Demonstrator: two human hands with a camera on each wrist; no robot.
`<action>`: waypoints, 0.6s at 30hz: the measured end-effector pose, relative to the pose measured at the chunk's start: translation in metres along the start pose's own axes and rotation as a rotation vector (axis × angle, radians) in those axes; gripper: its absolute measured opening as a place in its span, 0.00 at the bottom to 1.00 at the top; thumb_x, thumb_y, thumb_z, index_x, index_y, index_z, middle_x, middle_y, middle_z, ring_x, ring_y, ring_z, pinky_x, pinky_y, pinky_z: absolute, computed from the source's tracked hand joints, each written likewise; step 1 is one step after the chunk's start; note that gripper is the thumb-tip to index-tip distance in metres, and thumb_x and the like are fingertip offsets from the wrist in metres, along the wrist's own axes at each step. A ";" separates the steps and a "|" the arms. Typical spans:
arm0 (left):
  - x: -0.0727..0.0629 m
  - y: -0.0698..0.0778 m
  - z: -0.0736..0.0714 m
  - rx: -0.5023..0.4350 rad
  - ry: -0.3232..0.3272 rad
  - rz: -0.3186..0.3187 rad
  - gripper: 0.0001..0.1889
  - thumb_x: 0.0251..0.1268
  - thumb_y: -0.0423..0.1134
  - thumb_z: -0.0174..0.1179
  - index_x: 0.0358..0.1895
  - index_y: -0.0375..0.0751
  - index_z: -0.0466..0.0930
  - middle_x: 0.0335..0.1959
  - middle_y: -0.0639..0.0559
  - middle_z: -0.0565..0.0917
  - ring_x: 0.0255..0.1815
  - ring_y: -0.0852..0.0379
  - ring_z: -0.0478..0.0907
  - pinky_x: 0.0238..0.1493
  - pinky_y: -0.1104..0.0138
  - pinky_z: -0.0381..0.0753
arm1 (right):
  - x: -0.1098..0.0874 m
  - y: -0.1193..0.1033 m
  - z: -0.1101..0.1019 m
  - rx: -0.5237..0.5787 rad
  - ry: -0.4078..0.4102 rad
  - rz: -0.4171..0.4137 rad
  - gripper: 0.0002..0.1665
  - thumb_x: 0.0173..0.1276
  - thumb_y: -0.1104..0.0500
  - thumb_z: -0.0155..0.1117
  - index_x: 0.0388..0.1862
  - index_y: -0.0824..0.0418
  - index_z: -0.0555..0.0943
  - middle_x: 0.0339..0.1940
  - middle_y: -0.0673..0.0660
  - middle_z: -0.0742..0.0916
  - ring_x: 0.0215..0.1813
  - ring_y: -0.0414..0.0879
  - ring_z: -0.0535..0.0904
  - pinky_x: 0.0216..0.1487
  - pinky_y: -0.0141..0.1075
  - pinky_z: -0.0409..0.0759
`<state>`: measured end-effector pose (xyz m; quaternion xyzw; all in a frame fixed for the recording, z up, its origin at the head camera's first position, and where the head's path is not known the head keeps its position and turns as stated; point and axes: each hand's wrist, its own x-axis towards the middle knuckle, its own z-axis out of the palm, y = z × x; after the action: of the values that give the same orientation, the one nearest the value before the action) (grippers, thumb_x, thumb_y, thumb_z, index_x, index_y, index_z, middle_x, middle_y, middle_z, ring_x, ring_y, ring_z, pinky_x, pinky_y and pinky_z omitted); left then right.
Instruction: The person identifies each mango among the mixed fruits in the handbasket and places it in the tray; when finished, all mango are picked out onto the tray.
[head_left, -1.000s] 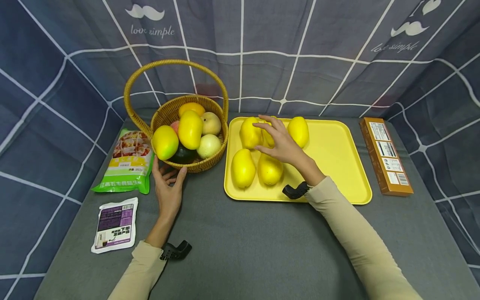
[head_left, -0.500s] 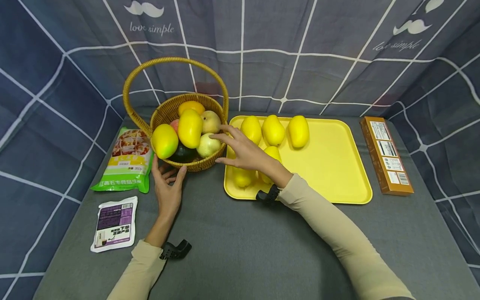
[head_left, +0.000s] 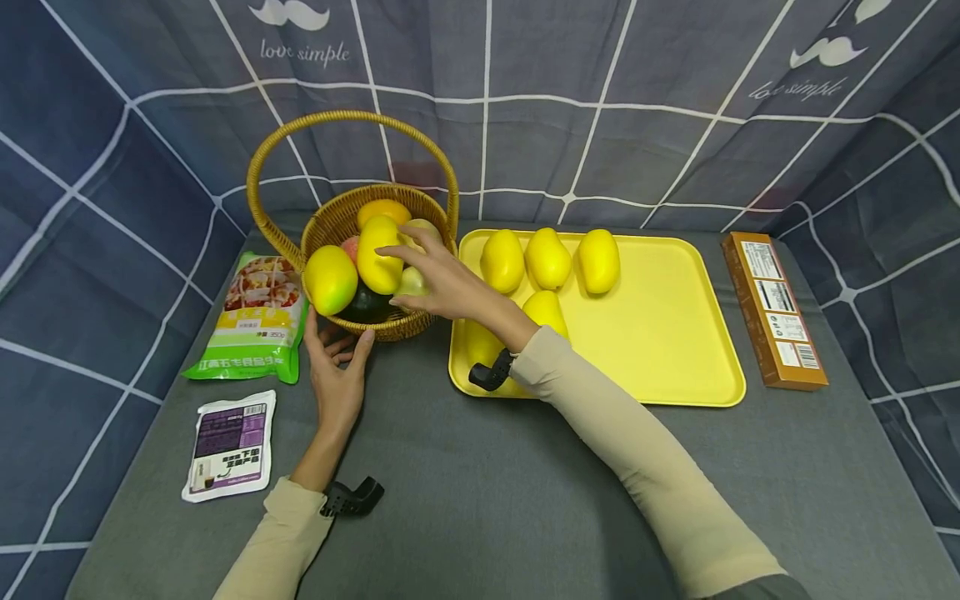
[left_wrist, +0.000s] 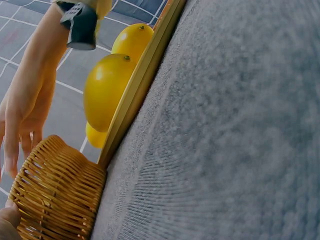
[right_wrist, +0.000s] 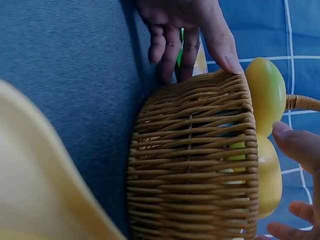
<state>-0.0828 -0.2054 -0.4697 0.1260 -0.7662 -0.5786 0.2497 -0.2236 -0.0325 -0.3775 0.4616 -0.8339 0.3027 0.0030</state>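
My left hand rests against the front of a wicker basket. The right wrist view shows its thumb at the basket's rim and its fingers, mostly straight, along the wall. My right hand reaches over the basket's right side with its fingers spread. Its fingertips overlap a yellow mango and partly cover a pale green fruit. Near the thumb of the right hand, yellow fruit rises above the rim. Also in the basket are a yellow-green mango, an orange-yellow fruit and a dark green fruit.
A yellow tray to the right carries several yellow fruits, two partly behind my right forearm. A green food bag and a white-purple pouch lie left. A brown box lies at the far right.
My right hand has moved left from above the tray's fruit to over the basket. My left hand stays at the basket's front.
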 end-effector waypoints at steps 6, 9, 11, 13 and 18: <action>0.000 0.000 0.000 0.007 0.006 -0.016 0.43 0.66 0.49 0.64 0.76 0.70 0.45 0.66 0.47 0.71 0.56 0.49 0.75 0.47 0.73 0.70 | 0.017 -0.002 0.005 -0.014 -0.046 0.042 0.40 0.64 0.45 0.70 0.73 0.47 0.67 0.79 0.59 0.57 0.78 0.57 0.55 0.73 0.48 0.63; 0.000 -0.001 0.000 0.007 0.005 -0.021 0.43 0.66 0.49 0.64 0.77 0.70 0.45 0.66 0.47 0.70 0.56 0.49 0.75 0.48 0.72 0.70 | 0.022 -0.003 0.007 -0.012 -0.068 0.076 0.41 0.64 0.45 0.70 0.74 0.46 0.67 0.80 0.59 0.55 0.78 0.58 0.54 0.73 0.48 0.63; -0.001 0.000 0.001 0.009 0.003 -0.023 0.43 0.66 0.49 0.63 0.77 0.69 0.45 0.67 0.46 0.70 0.56 0.49 0.75 0.48 0.72 0.70 | 0.025 -0.002 0.009 -0.014 -0.074 0.090 0.41 0.63 0.46 0.71 0.74 0.46 0.67 0.80 0.59 0.54 0.79 0.57 0.53 0.73 0.48 0.62; -0.001 0.001 0.001 0.011 0.000 -0.023 0.43 0.67 0.48 0.63 0.77 0.67 0.45 0.68 0.45 0.69 0.56 0.48 0.75 0.48 0.72 0.70 | 0.027 -0.002 0.011 -0.019 -0.076 0.099 0.41 0.63 0.46 0.71 0.74 0.47 0.67 0.80 0.59 0.53 0.79 0.56 0.53 0.74 0.46 0.62; -0.001 0.008 0.001 0.007 0.004 -0.024 0.43 0.68 0.43 0.63 0.79 0.57 0.44 0.68 0.39 0.68 0.57 0.41 0.74 0.50 0.67 0.70 | 0.031 -0.002 0.013 -0.024 -0.052 0.101 0.39 0.62 0.48 0.73 0.71 0.49 0.70 0.80 0.60 0.55 0.79 0.55 0.53 0.74 0.45 0.62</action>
<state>-0.0817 -0.2021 -0.4624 0.1373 -0.7661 -0.5785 0.2441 -0.2366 -0.0637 -0.3785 0.4265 -0.8595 0.2802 -0.0283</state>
